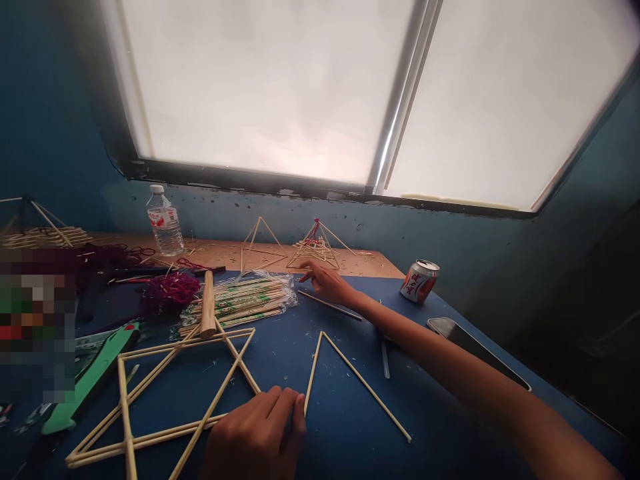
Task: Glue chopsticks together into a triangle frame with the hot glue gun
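Stick frames under assembly on a blue table (350, 427), seen from the maker's head. The left hand (255, 433), lower centre, has its fingers drawn together at the lower end of one side of a two-stick V (365, 385); whether they pinch that stick or merely rest against it cannot be told. The V lies with its point away from the maker, its other leg running free towards the lower right. The right hand (327, 283) reaches forward with fingers apart and nothing visible in its grasp, just beyond a loose stick (330, 305) and beside the bagged sticks (250, 300). To the left, a star-shaped frame (125, 400) lies partly hidden behind the left hand, with a wooden rod (207, 307) across its far edge; a stick pyramid (303, 243) stands beyond the right hand. The step in hand is judged to be laying out the V, with the right hand seeking a further piece. The next move would call for closing the right fingers on one stick alone and bringing it across the open side, the left hand keeping the V's joint from being disturbed
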`<state>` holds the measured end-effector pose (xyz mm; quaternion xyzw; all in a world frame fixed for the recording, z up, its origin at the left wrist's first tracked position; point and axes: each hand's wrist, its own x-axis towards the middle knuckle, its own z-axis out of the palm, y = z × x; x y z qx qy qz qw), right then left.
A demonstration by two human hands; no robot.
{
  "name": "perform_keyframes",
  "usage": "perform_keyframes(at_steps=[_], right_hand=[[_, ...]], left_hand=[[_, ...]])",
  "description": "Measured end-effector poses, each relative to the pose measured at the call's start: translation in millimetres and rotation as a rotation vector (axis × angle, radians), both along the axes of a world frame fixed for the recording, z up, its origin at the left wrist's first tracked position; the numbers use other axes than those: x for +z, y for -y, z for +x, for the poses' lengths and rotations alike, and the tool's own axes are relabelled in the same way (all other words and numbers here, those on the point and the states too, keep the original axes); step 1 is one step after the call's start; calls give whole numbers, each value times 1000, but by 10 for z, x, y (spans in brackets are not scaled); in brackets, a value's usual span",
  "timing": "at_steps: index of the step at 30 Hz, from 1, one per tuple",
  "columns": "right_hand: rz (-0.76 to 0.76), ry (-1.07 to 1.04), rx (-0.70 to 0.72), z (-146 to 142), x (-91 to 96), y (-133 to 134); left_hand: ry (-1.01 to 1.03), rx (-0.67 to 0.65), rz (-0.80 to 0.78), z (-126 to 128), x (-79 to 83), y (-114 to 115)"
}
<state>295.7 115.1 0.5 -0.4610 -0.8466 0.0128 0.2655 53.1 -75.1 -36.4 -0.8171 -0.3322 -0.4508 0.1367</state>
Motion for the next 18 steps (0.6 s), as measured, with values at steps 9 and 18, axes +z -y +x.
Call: perform_keyframes(at_steps=[9,18], right_hand=[[-116,67,150,-28,57,486],[-25,262,210,-65,50,540]], left_hand=[[14,14,0,1,10,3],[-2,46,-7,13,28,15]])
